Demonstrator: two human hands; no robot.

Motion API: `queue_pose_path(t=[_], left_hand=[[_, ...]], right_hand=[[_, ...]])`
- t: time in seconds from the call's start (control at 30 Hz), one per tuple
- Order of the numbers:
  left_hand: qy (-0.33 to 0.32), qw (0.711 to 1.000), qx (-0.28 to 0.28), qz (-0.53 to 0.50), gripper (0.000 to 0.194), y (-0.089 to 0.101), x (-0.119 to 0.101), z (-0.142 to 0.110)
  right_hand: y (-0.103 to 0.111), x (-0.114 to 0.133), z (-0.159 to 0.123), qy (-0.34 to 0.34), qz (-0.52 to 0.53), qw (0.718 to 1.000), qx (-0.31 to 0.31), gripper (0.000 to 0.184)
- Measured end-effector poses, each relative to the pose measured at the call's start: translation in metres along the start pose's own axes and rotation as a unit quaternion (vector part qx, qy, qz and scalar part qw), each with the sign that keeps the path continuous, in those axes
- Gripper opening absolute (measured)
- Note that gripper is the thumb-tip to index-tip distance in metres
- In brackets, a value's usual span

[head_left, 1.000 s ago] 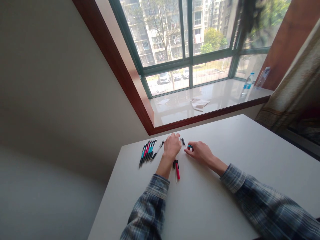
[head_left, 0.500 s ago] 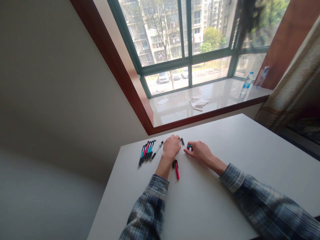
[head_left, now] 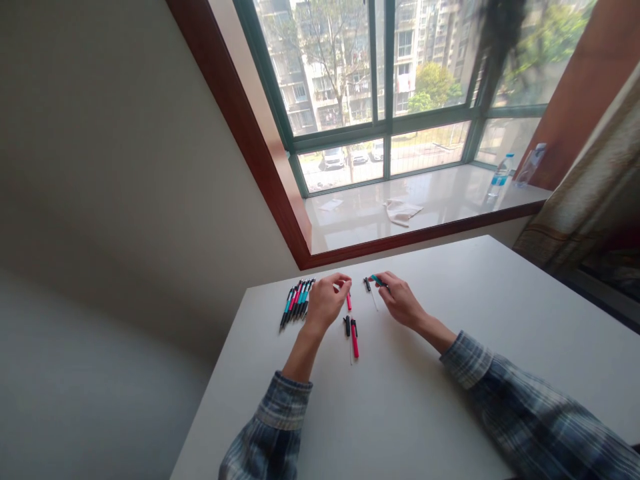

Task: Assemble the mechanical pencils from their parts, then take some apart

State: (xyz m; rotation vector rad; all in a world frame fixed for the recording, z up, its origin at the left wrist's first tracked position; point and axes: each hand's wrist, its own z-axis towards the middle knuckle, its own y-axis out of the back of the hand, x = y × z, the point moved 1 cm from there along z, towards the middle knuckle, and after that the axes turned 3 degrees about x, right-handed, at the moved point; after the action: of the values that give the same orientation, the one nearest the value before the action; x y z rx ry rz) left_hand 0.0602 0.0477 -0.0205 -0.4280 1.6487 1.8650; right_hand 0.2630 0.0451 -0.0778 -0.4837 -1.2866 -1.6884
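My left hand (head_left: pixel 327 301) is raised beside the row of pens, thumb and fingertips pinched together. What it pinches, if anything, is too small to make out. In my right hand (head_left: pixel 399 299) is a teal pen barrel (head_left: pixel 377 280), gripped between thumb and fingers. Between the hands lie a black pen part (head_left: pixel 367 285) and a thin white refill (head_left: pixel 375 302). A short pink pen part (head_left: pixel 349 302) shows just past the left fingertips. Nearer to me are a black pen part (head_left: pixel 347 325), a pink pen barrel (head_left: pixel 355 340) and another thin refill (head_left: pixel 351 353).
Several assembled pens (head_left: pixel 295 305), teal, pink and clear, lie side by side at the left of the white table (head_left: pixel 425 400). Beyond the table, a window sill (head_left: pixel 345 227) holds a cloth (head_left: pixel 401 212) and water bottles (head_left: pixel 500 175). A curtain (head_left: pixel 560 193) hangs at right.
My left hand has moved left toward the pen row, uncovering the short pink part and the black part. My right hand has lifted the teal barrel, which now points up and left.
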Motion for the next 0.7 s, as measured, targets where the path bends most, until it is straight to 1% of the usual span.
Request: queue_pose_path(t=[0.07,0.13,0.2,0.27,0.33,0.43,0.53,0.63,0.7], left_hand=[[0.000,0.997,0.013,-0.077,0.027,0.000,0.005,-0.014],[0.010,0.987,0.039,-0.158,0.033,-0.002,0.012,-0.024],[0.024,0.967,0.075,-0.244,0.039,-0.004,0.017,-0.029],[0.037,0.949,0.097,-0.298,0.040,-0.006,0.020,-0.031],[0.041,0.941,0.102,-0.320,0.038,-0.008,0.021,-0.030],[0.046,0.934,0.077,-0.345,0.036,-0.009,0.022,-0.028],[0.064,0.922,0.054,-0.377,0.037,-0.010,0.025,-0.028],[0.083,0.906,0.068,-0.409,0.040,-0.012,0.027,-0.030],[0.094,0.897,0.079,-0.425,0.040,-0.014,0.027,-0.032]], right_hand=[[-0.004,0.004,-0.002,0.029,0.035,0.999,0.022,0.036],[-0.008,0.009,-0.005,0.038,0.083,0.994,0.058,0.036],[-0.010,0.015,-0.008,0.038,0.140,0.986,0.085,0.035],[-0.011,0.020,-0.010,0.033,0.196,0.975,0.102,0.034],[-0.012,0.022,-0.011,0.018,0.243,0.963,0.118,0.033],[-0.012,0.019,-0.010,-0.018,0.302,0.943,0.137,0.034],[-0.012,0.011,-0.008,-0.053,0.326,0.936,0.120,0.035],[-0.012,0.006,-0.005,-0.070,0.322,0.939,0.092,0.035],[-0.011,0.005,-0.004,-0.089,0.335,0.935,0.067,0.037]])
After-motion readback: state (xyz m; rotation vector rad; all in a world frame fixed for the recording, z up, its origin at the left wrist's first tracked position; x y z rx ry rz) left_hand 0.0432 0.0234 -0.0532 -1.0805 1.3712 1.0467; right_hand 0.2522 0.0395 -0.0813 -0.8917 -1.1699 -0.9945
